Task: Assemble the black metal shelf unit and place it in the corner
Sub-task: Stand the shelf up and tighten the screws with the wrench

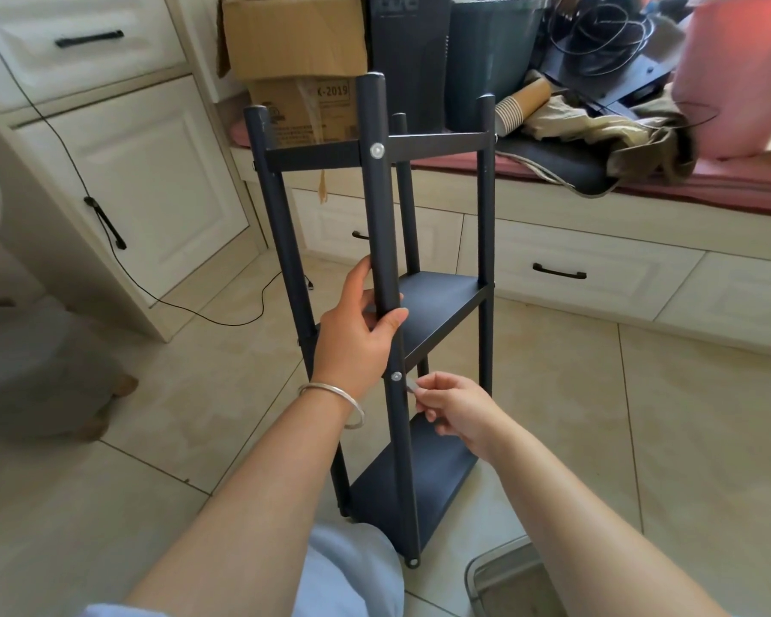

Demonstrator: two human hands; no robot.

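Observation:
The black metal shelf unit point(441, 300) stands upright on the tiled floor in front of me, with three shelves and four round posts. My left hand point(357, 331) grips the nearest post around its middle. A silver screw head point(395, 375) shows on that post just below this hand. My right hand point(452, 409) pinches a small silver metal tool point(411, 386), its tip close to the right of that screw. Another screw head point(377, 150) sits at the top shelf level.
White cabinets point(152, 180) stand at the left, with a black cable trailing over the floor. A drawer bench point(575, 269) at the back carries cardboard boxes point(294, 37), a dark bin, paper cups, cloth and cables. A grey tray point(508, 585) lies at my lower right.

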